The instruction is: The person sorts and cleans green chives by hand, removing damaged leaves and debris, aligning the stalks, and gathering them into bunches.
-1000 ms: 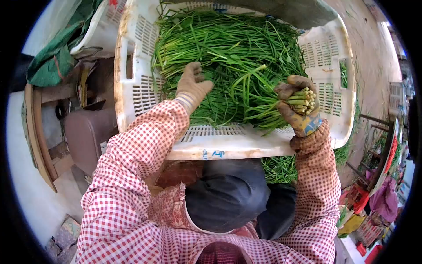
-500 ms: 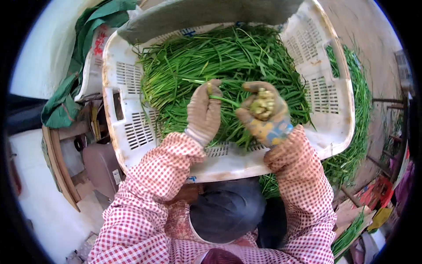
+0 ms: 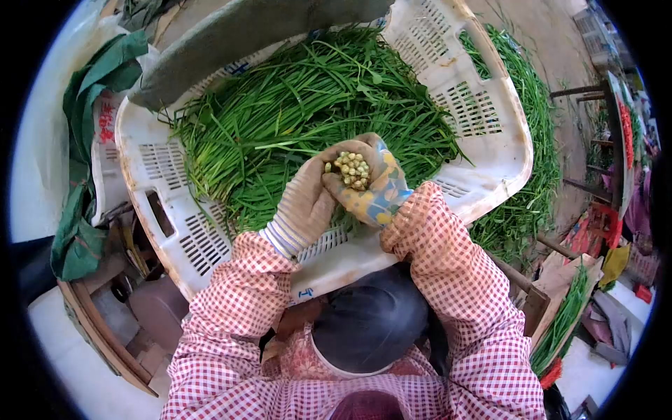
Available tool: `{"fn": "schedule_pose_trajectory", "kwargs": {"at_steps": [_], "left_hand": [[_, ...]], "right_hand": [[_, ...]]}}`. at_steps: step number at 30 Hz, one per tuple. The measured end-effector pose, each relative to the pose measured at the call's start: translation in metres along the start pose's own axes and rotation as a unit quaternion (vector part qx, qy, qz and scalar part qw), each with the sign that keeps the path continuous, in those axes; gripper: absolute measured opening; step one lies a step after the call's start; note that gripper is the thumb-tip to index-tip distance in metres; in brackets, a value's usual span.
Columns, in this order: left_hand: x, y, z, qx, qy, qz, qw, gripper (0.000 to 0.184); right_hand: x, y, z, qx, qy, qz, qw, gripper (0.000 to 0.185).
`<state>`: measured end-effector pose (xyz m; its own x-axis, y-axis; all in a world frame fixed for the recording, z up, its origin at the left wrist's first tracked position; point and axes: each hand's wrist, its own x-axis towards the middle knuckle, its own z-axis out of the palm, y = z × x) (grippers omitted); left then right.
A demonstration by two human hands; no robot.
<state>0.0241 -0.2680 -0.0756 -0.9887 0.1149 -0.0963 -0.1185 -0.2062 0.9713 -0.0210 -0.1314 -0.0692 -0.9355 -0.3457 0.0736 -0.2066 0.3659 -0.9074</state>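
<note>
My right hand (image 3: 374,183), in a patterned glove, is wrapped round a bunch of garlic chives (image 3: 353,170), whose pale, round stem ends point up at me. My left hand (image 3: 308,199), in a beige glove with a striped cuff, presses its bent fingers against the bunch's left side, touching the right hand. A single stem end (image 3: 327,168) shows by the left fingers, a little apart from the others. Both hands are over the near side of a white plastic basket (image 3: 483,185). Loose green chives (image 3: 294,91) fill much of it, and the lower part of the bunch is hidden.
A grey cloth (image 3: 231,49) covers the basket's far edge. More chives (image 3: 535,140) lie on the floor to the right. Green fabric (image 3: 87,231) hangs at the left, beside a wooden frame (image 3: 105,336). A wooden box of chives (image 3: 567,315) stands at the lower right.
My left hand has moved right to meet the bunch in my right hand. The green stalk it pinched is drawn in toward the bunch. The view has shifted, moving the basket leftward.
</note>
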Motion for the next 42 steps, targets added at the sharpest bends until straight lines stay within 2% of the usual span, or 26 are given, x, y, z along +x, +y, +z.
{"fn": "schedule_pose_trajectory", "kwargs": {"at_steps": [1, 3, 4, 7, 8, 9, 10, 11, 13, 14, 15, 17, 18, 23, 25, 26, 28, 30, 32, 34, 37, 38, 41, 42], "left_hand": [[-0.002, -0.003, -0.004, -0.007, 0.006, -0.001, 1.000, 0.060], [-0.004, -0.010, -0.016, -0.031, -0.009, -0.017, 0.999, 0.064], [-0.005, -0.009, -0.021, -0.044, -0.014, -0.071, 0.996, 0.049], [-0.002, -0.008, -0.026, -0.133, 0.027, -0.081, 0.987, 0.055], [0.003, -0.003, -0.028, -0.134, 0.014, -0.072, 0.988, 0.065], [0.010, -0.007, -0.038, -0.137, 0.015, -0.072, 0.988, 0.065], [0.017, -0.012, -0.054, 0.155, 0.031, 0.062, 0.985, 0.072], [0.023, -0.017, -0.070, 0.433, 0.043, 0.188, 0.881, 0.079], [0.028, -0.044, -0.097, 0.589, 0.079, 0.111, 0.797, 0.094], [0.030, -0.056, -0.105, 0.653, 0.018, -0.053, 0.755, 0.108], [0.029, -0.062, -0.101, 0.649, 0.016, -0.055, 0.758, 0.108], [0.027, -0.069, -0.093, 0.745, -0.117, -0.212, 0.622, 0.120], [0.029, -0.073, -0.091, 0.738, -0.124, -0.238, 0.619, 0.132], [0.032, -0.081, -0.090, 0.752, -0.122, -0.237, 0.603, 0.130], [0.031, -0.081, -0.089, 0.756, -0.115, -0.236, 0.599, 0.130], [0.030, -0.082, -0.089, 0.765, -0.111, -0.230, 0.591, 0.129], [0.029, -0.081, -0.088, 0.767, -0.113, -0.226, 0.589, 0.129], [0.033, -0.073, -0.080, 0.773, -0.126, -0.265, 0.563, 0.128], [0.033, -0.068, -0.076, 0.777, -0.127, -0.260, 0.559, 0.128], [0.030, -0.069, -0.076, 0.789, -0.128, -0.259, 0.543, 0.127], [0.031, -0.055, -0.068, 0.789, -0.139, -0.278, 0.530, 0.125], [0.033, -0.050, -0.067, 0.782, -0.154, -0.295, 0.527, 0.122], [0.036, -0.026, -0.068, 0.762, -0.186, -0.310, 0.537, 0.116], [0.038, -0.011, -0.066, 0.744, -0.195, -0.324, 0.551, 0.108]], "right_hand": [[0.001, 0.000, 0.001, -0.004, -0.008, 0.002, 1.000, 0.042], [0.006, 0.000, -0.001, 0.036, -0.112, 0.007, 0.993, 0.036], [0.008, 0.004, -0.001, 0.083, -0.142, 0.017, 0.986, 0.031], [0.011, 0.002, -0.006, 0.076, -0.168, -0.027, 0.982, 0.032], [0.007, 0.012, 0.001, 0.115, -0.127, -0.070, 0.983, 0.032], [0.006, 0.010, -0.001, 0.113, -0.130, -0.069, 0.983, 0.032], [0.003, 0.005, -0.004, 0.157, -0.163, -0.005, 0.974, 0.032], [0.001, 0.001, -0.006, 0.201, -0.195, 0.057, 0.958, 0.031], [0.001, 0.002, -0.009, 0.232, -0.173, 0.031, 0.957, 0.027], [0.008, 0.000, -0.019, 0.140, -0.215, 0.016, 0.966, 0.020], [0.014, -0.004, -0.030, 0.047, -0.258, 0.001, 0.965, 0.016], [0.023, -0.012, -0.049, 0.052, -0.260, 0.051, 0.963, 0.025], [0.027, -0.016, -0.061, 0.034, -0.245, 0.023, 0.969, 0.026], [0.050, -0.051, -0.135, -0.100, -0.133, -0.092, 0.982, 0.023], [0.045, -0.079, -0.163, -0.124, -0.097, -0.048, 0.986, 0.024], [0.044, -0.091, -0.184, -0.187, -0.104, -0.077, 0.974, 0.024], [0.032, -0.111, -0.240, -0.309, -0.057, -0.106, 0.943, 0.023], [0.018, -0.147, -0.284, -0.375, -0.020, -0.142, 0.916, 0.020], [-0.013, -0.189, -0.320, -0.394, -0.029, -0.174, 0.902, 0.018], [-0.058, -0.219, -0.369, -0.485, 0.035, -0.137, 0.863, 0.015], [-0.129, -0.257, -0.424, -0.603, 0.130, -0.079, 0.783, 0.025], [-0.151, -0.260, -0.431, -0.603, 0.137, -0.081, 0.782, 0.025], [-0.223, -0.224, -0.439, -0.475, 0.306, -0.055, 0.823, 0.025], [-0.244, -0.206, -0.439, -0.428, 0.356, -0.046, 0.829, 0.025]]}}
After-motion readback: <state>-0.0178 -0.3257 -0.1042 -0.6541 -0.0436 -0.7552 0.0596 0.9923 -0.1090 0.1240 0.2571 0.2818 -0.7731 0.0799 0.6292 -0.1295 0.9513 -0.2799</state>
